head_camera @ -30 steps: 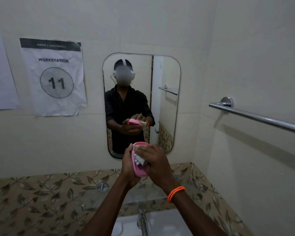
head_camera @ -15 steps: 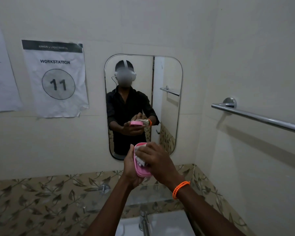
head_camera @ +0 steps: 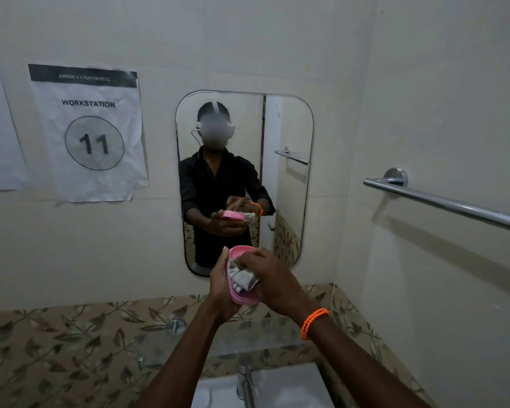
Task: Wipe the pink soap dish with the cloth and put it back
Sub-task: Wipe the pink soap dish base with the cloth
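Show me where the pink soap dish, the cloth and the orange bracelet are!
pink soap dish (head_camera: 239,251): head view, on its bare upper rim above the fingers.
cloth (head_camera: 243,278): head view, on the crumpled grey bunch inside the dish.
orange bracelet (head_camera: 313,322): head view, on the beads across the right wrist.

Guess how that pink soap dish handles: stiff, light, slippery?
Probably stiff: the pink soap dish keeps its shape under the cloth. Likely light: the left hand alone holds it up. Smooth plastic, so possibly slippery.

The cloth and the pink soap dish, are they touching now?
Touching. The head view shows the right hand pressing the bunched cloth into the pink soap dish, which the left hand holds.
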